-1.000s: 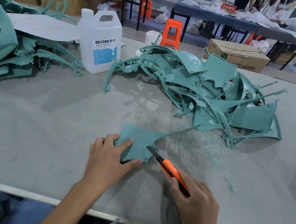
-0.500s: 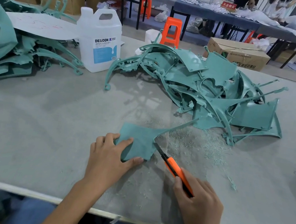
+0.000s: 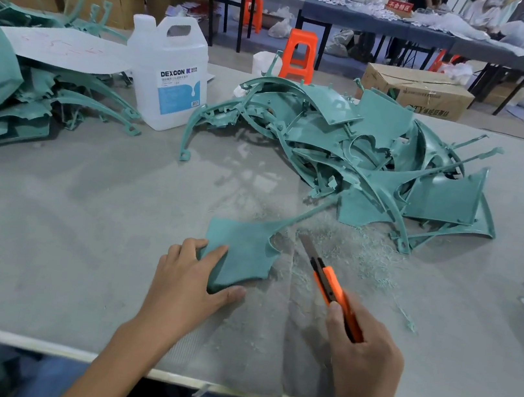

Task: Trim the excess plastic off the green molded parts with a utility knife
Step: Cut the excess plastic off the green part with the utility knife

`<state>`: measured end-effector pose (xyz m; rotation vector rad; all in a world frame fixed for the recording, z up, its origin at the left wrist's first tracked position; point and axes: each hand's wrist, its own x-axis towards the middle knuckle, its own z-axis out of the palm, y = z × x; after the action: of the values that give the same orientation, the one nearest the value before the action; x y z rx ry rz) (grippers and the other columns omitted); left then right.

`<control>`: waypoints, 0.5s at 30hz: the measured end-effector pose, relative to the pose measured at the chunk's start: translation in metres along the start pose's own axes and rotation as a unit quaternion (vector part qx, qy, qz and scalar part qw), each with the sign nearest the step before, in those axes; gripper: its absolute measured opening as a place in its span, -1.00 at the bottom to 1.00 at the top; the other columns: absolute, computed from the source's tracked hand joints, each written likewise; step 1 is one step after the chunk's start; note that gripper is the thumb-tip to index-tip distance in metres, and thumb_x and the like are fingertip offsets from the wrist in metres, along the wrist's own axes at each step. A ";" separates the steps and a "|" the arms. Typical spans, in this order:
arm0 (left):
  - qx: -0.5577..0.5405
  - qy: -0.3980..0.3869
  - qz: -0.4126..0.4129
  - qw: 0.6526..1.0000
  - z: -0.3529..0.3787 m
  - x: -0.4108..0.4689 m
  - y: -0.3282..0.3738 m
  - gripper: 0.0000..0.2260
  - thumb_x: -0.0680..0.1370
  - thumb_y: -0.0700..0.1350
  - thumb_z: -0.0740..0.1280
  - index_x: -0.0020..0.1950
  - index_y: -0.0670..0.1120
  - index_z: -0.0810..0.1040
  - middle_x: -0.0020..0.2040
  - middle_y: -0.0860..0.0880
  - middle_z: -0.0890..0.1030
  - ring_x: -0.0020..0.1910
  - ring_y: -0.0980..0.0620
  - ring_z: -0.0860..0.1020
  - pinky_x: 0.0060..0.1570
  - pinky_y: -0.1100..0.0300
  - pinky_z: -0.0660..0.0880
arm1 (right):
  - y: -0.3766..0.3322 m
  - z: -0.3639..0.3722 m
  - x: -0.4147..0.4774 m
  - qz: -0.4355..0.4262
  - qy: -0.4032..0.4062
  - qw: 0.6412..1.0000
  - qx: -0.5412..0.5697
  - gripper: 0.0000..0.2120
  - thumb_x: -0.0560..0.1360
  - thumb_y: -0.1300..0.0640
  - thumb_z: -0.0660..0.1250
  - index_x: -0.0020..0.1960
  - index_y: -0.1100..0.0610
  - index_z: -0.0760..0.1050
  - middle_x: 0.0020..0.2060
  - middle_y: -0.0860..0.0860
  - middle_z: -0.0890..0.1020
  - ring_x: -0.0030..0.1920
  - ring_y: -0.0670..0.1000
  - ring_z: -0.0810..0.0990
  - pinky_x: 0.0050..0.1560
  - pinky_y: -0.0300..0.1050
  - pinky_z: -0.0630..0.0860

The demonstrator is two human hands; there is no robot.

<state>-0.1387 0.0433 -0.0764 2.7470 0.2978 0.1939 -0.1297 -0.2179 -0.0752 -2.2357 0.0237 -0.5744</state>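
In the head view, a gray table held one flat green part, near the front edge and in the middle. A long thin arm of it reached away toward the far right. The left hand lay on the part's near left corner. Its pointer finger was flat on top and its thumb ran along the near edge, pressing the part down. The right hand was curled tight round the orange knife. The blade was out and pointed away from the person. It sat just right of the part and did not touch it. Its tip was over a heap of thin green shavings. Behind the shavings was a big pile of green parts, all tangled. More green parts lay at the far left under a white sheet. A white jug with a blue label stood between the two piles. Past the table stood an orange stool and a brown box.
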 end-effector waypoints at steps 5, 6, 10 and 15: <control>-0.025 0.087 0.089 0.992 -0.013 -0.012 -0.004 -0.60 0.38 0.04 0.50 0.20 0.00 0.66 0.25 0.04 0.63 0.14 -0.03 0.58 0.09 0.07 0.56 | 0.003 0.000 0.002 0.051 -0.007 0.997 0.053 -0.76 0.50 -0.06 0.39 0.16 -0.14 0.66 -0.35 -0.15 0.61 -0.35 -0.11 0.56 -0.33 -0.15 0.46; -0.040 0.116 0.109 0.987 -0.013 -0.014 -0.004 -0.63 0.35 -0.05 0.50 0.15 -0.04 0.68 0.19 0.02 0.66 0.11 -0.04 0.61 0.09 0.09 0.57 | 0.004 -0.001 0.003 0.063 -0.004 0.995 0.071 -0.76 0.51 -0.07 0.38 0.15 -0.14 0.66 -0.38 -0.15 0.60 -0.37 -0.13 0.54 -0.34 -0.20 0.46; -0.107 0.187 0.143 0.966 -0.025 -0.017 -0.005 -0.72 0.33 -0.13 0.40 0.03 -0.09 0.68 0.07 0.06 0.67 0.09 0.04 0.58 0.19 0.28 0.43 | 0.003 -0.005 0.002 0.079 0.013 0.990 0.120 -0.79 0.53 -0.10 0.36 0.15 -0.29 0.60 -0.39 -0.13 0.58 -0.43 -0.09 0.49 -0.44 -0.34 0.37; -0.256 0.173 0.127 0.943 -0.065 -0.013 0.002 -0.88 0.45 -0.01 0.53 -0.05 0.14 0.68 -0.08 0.25 0.65 -0.01 0.18 0.58 0.05 0.35 0.44 | 0.001 -0.007 0.002 0.091 0.034 0.981 0.169 -0.82 0.58 0.04 0.37 0.13 -0.19 0.64 -0.47 -0.10 0.53 -0.56 -0.17 0.39 -0.55 -0.40 0.32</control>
<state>-0.1618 0.0612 -0.0171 2.2119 -0.0249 0.7195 -0.1306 -0.2244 -0.0709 -1.8608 0.1519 -0.5122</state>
